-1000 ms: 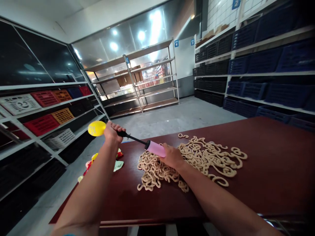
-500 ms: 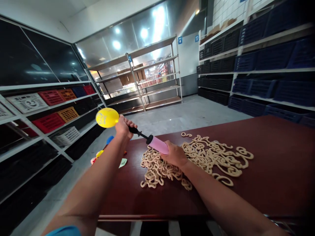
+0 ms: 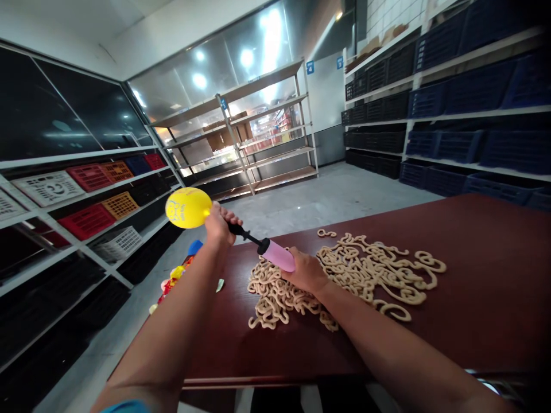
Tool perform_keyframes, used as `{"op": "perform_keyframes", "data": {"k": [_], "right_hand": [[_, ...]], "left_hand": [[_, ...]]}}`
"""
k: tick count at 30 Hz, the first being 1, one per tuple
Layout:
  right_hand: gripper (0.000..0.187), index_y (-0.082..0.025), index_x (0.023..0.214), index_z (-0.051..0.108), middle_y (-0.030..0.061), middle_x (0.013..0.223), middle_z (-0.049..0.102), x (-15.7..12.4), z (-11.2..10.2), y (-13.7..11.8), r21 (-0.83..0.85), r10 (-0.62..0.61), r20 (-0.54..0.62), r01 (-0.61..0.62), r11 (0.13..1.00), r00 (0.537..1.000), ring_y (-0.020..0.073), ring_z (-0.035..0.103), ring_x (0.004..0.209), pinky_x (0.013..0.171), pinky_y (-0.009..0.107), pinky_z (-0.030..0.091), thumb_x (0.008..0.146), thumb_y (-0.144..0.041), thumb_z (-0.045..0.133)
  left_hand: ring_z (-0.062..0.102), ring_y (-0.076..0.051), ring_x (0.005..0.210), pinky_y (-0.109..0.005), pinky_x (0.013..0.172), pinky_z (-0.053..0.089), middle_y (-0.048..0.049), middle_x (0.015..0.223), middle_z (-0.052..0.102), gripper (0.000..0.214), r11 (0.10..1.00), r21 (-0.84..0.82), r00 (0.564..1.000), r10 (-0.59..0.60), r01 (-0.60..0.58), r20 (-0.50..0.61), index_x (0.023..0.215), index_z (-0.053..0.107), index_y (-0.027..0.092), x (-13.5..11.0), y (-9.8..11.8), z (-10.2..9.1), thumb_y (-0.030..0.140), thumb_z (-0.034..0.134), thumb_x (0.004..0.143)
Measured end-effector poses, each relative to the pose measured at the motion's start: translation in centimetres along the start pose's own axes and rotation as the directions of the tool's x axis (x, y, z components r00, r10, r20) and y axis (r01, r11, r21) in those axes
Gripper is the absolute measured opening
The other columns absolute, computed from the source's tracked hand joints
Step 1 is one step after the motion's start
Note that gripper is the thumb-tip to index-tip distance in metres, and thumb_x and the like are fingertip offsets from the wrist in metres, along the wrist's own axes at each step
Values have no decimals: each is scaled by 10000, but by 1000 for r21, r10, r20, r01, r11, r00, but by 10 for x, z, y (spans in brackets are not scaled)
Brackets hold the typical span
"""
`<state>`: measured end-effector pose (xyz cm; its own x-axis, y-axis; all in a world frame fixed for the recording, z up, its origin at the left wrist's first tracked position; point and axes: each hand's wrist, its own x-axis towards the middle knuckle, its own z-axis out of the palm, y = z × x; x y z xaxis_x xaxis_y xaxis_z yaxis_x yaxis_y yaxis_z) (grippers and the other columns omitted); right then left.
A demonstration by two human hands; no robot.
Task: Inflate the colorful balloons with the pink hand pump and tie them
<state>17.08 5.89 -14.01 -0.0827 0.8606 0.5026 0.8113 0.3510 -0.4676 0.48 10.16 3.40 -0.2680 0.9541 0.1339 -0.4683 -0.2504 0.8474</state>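
My left hand (image 3: 217, 224) is closed around the black nozzle end of a hand pump, pinching the neck of a yellow balloon (image 3: 188, 207) that swells out to the left of my fist. My right hand (image 3: 306, 272) grips the pink barrel of the pump (image 3: 279, 256) above the dark red table (image 3: 473, 287). A heap of beige curly pieces (image 3: 344, 274) lies on the table under and behind my right hand.
Coloured balloon bits (image 3: 181, 269) lie at the table's left edge. Shelves with red, orange and white crates (image 3: 88, 198) line the left wall. Racks of dark blue crates (image 3: 451, 115) run along the right. Bare metal shelving (image 3: 258, 143) stands across the grey floor.
The yellow balloon has grown larger. My right hand has pushed the pink barrel closer to my left hand, so the black rod between them is shorter. Both hands rose slightly.
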Motion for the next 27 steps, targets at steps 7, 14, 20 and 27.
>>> {"op": "perform_keyframes", "data": {"k": [7,14,20,27], "right_hand": [[390,-203,978,505,39,795,645,3,-3,0,4,-18,-45,18,1000,999,175,594,652,550,270,348,663,-416,589],[354,-209,917,509,23,743,627,6,-5,3,21,-24,-53,25,999,998,167,571,618,509,262,291,655,-438,571],[329,-199,912,511,35,750,633,7,1,6,12,-13,-66,14,1000,998,174,576,618,511,266,287,661,-408,553],[403,-213,999,516,33,787,643,2,4,8,-11,-24,-63,23,1000,998,176,589,634,538,273,331,661,-420,589]], "left_hand": [[285,-80,319,-233,378,333,69,406,226,412,999,-8,999,-49,49,9,548,171,210,-16,-31,7,396,424,815],[253,-75,314,-221,370,319,80,408,202,326,1000,-15,999,27,-28,-34,564,174,206,21,49,-9,249,411,783],[261,-71,316,-209,365,311,80,412,206,338,996,-20,996,82,-83,-22,568,166,203,30,69,-10,260,427,775],[272,-73,323,-223,378,327,78,415,222,357,999,-26,998,-30,28,-48,556,194,205,1,-15,-5,335,416,804]]}}
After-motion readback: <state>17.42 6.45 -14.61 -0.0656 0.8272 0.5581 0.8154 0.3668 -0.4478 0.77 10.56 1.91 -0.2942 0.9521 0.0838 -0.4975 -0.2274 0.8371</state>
